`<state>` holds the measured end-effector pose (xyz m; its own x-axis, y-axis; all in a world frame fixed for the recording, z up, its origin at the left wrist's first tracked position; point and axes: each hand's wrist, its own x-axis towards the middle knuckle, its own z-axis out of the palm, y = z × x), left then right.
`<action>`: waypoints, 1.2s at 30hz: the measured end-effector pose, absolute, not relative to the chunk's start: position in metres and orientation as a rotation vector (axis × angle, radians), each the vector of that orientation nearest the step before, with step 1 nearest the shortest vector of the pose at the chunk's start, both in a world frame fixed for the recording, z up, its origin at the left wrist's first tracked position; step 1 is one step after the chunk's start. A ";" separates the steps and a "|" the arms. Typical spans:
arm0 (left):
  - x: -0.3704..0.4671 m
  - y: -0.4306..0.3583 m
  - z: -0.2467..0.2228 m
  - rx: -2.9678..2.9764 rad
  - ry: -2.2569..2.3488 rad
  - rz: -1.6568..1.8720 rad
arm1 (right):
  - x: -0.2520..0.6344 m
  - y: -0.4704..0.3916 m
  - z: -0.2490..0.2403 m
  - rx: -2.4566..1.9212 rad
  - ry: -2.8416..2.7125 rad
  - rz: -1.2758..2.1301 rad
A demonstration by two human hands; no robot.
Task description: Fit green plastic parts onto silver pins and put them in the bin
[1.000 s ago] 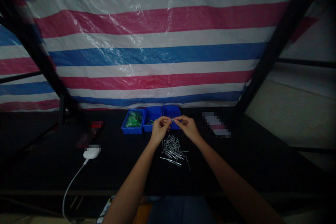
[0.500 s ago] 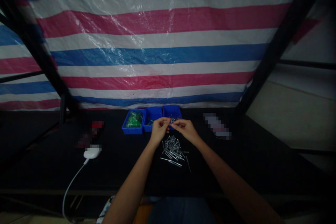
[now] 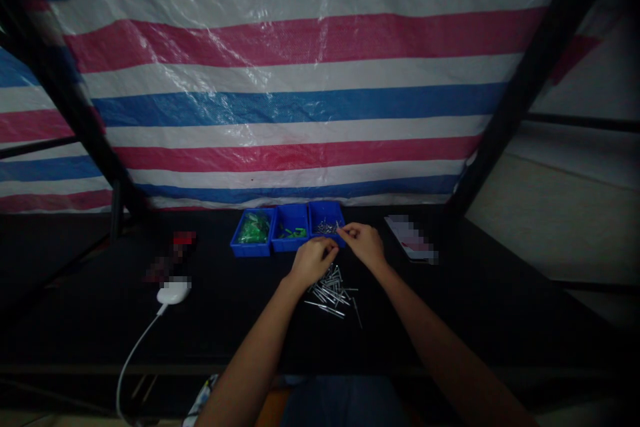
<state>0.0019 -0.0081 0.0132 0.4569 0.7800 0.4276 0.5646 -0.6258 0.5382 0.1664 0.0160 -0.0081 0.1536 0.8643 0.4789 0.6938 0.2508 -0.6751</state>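
Three blue bins (image 3: 290,245) stand behind the metal pins (image 3: 330,293); over the pins' far-left edge our left hand (image 3: 311,260) curls, grip unclear. We judge the pins light, stiff, slick, best pinched mid-shank. Behind them, rightward, our right hand (image 3: 364,243) bunches its fingertips; we cannot tell on what.

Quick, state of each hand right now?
Left hand: curled; can't tell if holding anything.
Right hand: curled at the rightmost blue bin; can't tell either.
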 end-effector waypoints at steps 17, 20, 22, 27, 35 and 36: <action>0.000 -0.002 0.013 2.128 1.215 1.299 | 0.182 0.009 0.010 -1.169 -1.982 0.681; 0.000 -0.003 0.016 2.075 1.212 1.370 | 0.182 0.006 0.007 -1.114 -2.127 0.873; 0.000 -0.004 0.018 2.052 1.201 1.389 | 0.181 0.005 0.005 -1.069 -2.190 0.990; 0.000 -0.006 0.019 2.063 1.178 1.378 | 0.176 0.002 0.001 -0.984 -2.257 1.129; 0.001 -0.005 0.017 2.111 1.190 1.331 | 0.169 0.004 -0.005 -0.987 -2.314 1.128; 0.001 -0.004 0.016 2.108 1.191 1.328 | 0.168 0.004 -0.005 -0.986 -2.307 1.129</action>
<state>0.0007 -0.0042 0.0164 0.1950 0.8133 0.5482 0.4569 -0.5699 0.6830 0.1683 0.0041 -0.0052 -0.6779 0.7343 0.0361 0.4221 0.4289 -0.7987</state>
